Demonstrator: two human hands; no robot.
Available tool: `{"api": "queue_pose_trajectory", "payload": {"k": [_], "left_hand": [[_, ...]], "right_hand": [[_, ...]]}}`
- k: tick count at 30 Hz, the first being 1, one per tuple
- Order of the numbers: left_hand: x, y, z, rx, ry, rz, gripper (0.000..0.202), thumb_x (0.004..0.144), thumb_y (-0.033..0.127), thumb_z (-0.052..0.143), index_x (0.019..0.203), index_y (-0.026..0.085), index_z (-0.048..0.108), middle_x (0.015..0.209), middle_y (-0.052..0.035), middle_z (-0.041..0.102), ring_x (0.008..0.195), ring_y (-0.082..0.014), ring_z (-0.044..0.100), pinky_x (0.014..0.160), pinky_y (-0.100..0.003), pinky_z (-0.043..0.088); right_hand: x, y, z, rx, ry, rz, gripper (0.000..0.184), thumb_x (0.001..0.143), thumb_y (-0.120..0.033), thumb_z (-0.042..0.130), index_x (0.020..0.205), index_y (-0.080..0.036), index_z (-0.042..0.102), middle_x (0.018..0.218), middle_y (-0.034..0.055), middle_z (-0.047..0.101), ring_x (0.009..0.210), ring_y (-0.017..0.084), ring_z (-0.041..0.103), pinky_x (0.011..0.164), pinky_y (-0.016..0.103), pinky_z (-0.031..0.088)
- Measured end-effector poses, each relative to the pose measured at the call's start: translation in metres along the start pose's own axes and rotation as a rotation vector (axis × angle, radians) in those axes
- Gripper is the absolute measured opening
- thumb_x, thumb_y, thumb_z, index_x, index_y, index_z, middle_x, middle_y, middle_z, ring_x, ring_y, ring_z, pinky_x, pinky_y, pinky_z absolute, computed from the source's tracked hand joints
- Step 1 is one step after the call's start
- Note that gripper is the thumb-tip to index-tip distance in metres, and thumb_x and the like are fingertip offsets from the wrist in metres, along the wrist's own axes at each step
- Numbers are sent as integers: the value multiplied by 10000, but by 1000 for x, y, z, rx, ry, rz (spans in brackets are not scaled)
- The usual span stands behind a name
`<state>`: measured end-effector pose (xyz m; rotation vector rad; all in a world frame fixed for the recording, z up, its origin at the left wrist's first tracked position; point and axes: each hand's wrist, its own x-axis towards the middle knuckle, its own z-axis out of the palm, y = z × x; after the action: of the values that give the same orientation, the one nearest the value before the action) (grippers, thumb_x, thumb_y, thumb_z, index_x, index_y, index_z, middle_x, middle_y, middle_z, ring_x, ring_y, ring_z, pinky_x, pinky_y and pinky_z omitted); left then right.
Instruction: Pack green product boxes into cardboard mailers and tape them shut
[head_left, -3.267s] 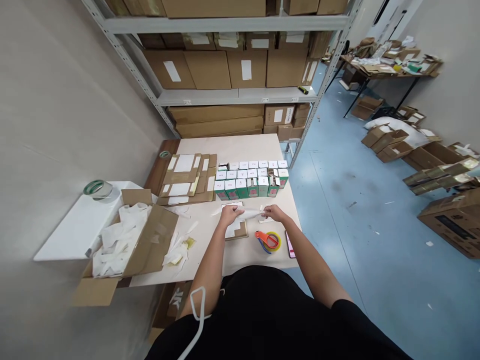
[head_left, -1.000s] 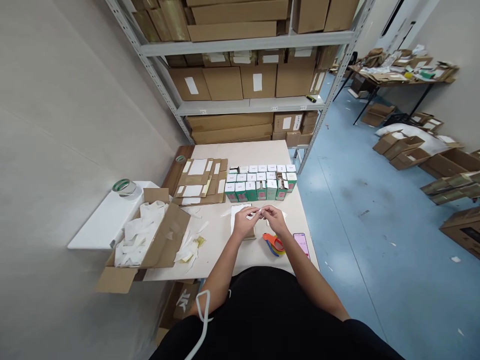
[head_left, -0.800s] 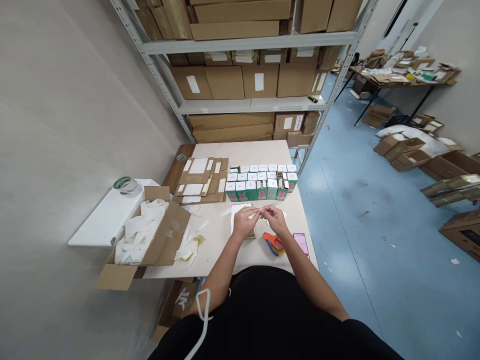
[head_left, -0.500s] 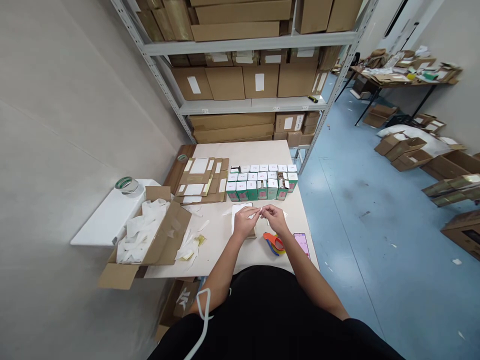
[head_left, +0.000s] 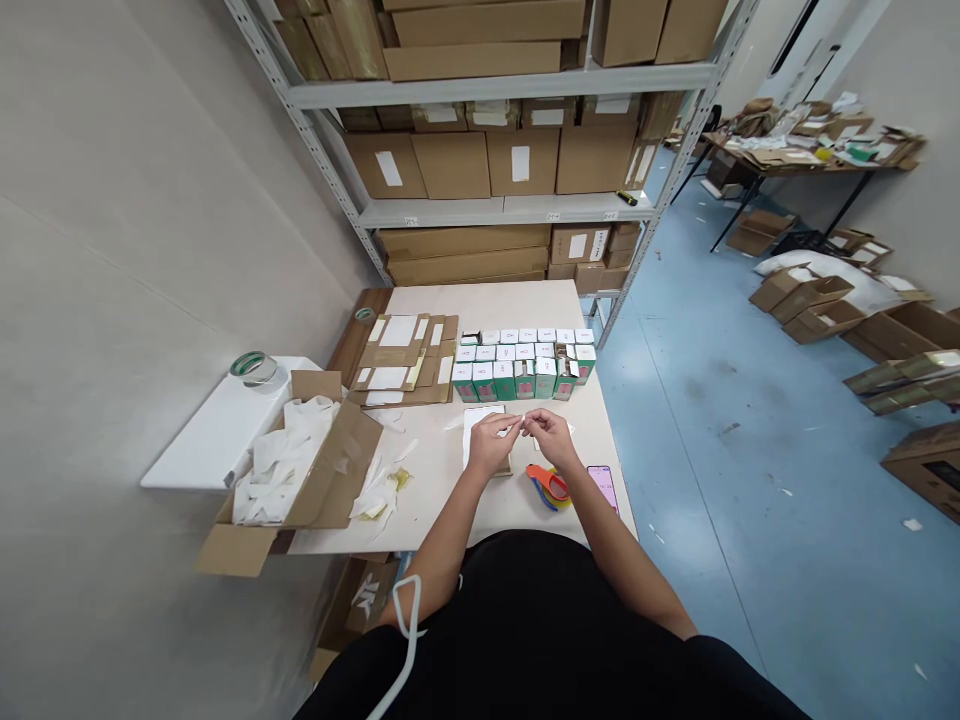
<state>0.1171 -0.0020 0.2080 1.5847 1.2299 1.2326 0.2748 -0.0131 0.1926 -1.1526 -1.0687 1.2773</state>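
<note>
My left hand (head_left: 491, 441) and my right hand (head_left: 548, 434) meet fingertip to fingertip above the table, both closed in a pinch. A tiny white piece shows between the fingertips, too small to name. Beneath my left hand lies a white sheet or label (head_left: 472, 423) on a brown cardboard piece, mostly covered by the hand. Just below my right hand rests an orange tape dispenser (head_left: 541, 476) with blue and yellow parts. Rows of small green and white boxes (head_left: 503, 380) stand beyond my hands. A lit phone (head_left: 604, 486) lies beside my right forearm.
An open cardboard box (head_left: 341, 470) full of white paper strips stands at the left, with crumpled strips (head_left: 381, 490) beside it. Flattened cardboard (head_left: 431, 380) lies behind. A tape roll (head_left: 253, 369) sits on a white surface. Metal shelving (head_left: 450, 212) with cartons rises beyond the table.
</note>
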Motion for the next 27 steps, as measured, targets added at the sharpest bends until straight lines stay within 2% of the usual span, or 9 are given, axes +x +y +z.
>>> {"api": "queue_pose_trajectory", "payload": {"k": [5, 9, 14, 16, 22, 24, 27], "left_hand": [[-2, 0, 1, 6, -16, -4, 101, 813, 371, 832, 879, 302, 864, 929, -77, 808, 899, -265, 718, 746, -384, 575], [-3, 2, 2, -61, -11, -105, 171, 817, 414, 823, 896, 268, 865, 959, -84, 811, 903, -261, 730, 729, -360, 562], [-2, 0, 0, -149, -10, -232, 240, 812, 449, 808, 885, 225, 854, 929, -84, 815, 888, -268, 740, 763, -362, 572], [-2, -2, -1, -126, -6, -214, 240, 823, 452, 797, 881, 225, 850, 914, -80, 813, 871, -260, 738, 752, -356, 572], [-6, 0, -2, 58, 4, -2, 160, 827, 412, 811, 896, 276, 859, 947, -83, 809, 866, -256, 729, 696, -359, 563], [-6, 1, -2, 66, 13, 1, 143, 828, 404, 808, 883, 282, 860, 936, -82, 808, 884, -261, 730, 713, -366, 560], [-6, -1, -2, -27, -5, -102, 186, 812, 429, 813, 871, 257, 854, 921, -85, 802, 889, -261, 728, 742, -365, 562]], "right_hand": [[0, -1, -2, -19, -21, -12, 259, 823, -489, 724, 826, -231, 706, 788, 23, 706, 758, 190, 659, 782, 351, 550], [-3, -5, -2, -88, -27, -49, 259, 864, -493, 690, 873, -235, 713, 843, 37, 726, 775, 199, 665, 759, 342, 542], [-5, -9, -1, -199, -26, -87, 271, 895, -508, 667, 877, -241, 709, 819, 34, 722, 753, 205, 659, 703, 329, 529], [-5, -8, 0, -188, -32, -86, 279, 896, -516, 662, 869, -241, 704, 821, 32, 721, 750, 204, 661, 704, 329, 531], [-8, -7, 3, -164, -14, -71, 281, 898, -522, 652, 873, -246, 699, 830, 30, 708, 731, 199, 646, 703, 329, 525], [-9, -8, 4, -189, -3, -74, 277, 898, -519, 652, 871, -246, 695, 815, 29, 699, 723, 200, 635, 689, 327, 515], [-10, -11, 4, -240, -4, -115, 266, 906, -503, 648, 852, -246, 685, 814, 31, 685, 729, 198, 620, 689, 324, 502]]}}
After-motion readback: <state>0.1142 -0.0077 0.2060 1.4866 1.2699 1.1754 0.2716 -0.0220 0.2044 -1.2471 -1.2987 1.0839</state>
